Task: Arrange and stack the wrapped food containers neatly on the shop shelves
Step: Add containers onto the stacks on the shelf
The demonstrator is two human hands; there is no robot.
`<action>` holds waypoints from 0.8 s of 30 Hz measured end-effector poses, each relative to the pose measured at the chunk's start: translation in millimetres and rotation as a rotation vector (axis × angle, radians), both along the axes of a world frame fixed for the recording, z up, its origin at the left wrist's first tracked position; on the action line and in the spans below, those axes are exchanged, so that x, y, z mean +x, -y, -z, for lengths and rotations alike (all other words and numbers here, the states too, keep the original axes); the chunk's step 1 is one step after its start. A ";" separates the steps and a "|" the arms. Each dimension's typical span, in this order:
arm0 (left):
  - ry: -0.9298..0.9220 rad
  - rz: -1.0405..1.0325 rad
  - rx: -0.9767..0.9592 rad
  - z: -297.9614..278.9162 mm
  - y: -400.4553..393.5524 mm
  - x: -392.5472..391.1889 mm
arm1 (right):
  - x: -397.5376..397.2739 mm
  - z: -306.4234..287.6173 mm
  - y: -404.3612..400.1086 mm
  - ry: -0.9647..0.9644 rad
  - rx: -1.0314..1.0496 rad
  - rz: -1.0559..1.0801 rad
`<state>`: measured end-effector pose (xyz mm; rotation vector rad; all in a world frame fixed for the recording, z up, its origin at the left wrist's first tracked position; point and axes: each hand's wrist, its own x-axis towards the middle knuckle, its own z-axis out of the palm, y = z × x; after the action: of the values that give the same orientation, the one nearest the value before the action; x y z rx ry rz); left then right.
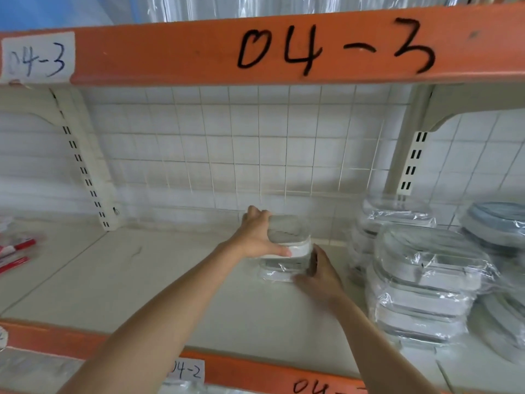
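The left hand (255, 237) curls thumb and fingers round the upper wrapped container (287, 237), and the right hand (319, 273) clasps the lower wrapped container (279, 270) under it, both near the back edge of the shelf (142, 280). They look stiff, probably glass and weighty, with slippery film, so opposite sides seem the safest hold. The finished stack of wrapped containers (420, 285) stands toward the shelf's right end.

Shelf board (119, 280) open left and near – free passage there. Right side blocked by stacks of wrapped containers (420, 285). Red packets (17, 251) at far left edge; orange beam (170, 52) limits headroom
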<state>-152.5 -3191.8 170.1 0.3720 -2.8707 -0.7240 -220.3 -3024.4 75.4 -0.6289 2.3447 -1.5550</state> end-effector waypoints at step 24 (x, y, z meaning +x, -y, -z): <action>0.107 0.013 -0.182 28.4 -5.6 -3.6 | 2.4 2.9 2.3 -0.067 -0.045 0.079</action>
<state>-156.2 -3186.1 141.7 0.3782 -3.0110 -0.4514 -218.0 -3026.7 72.4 -0.6151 2.4170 -1.6485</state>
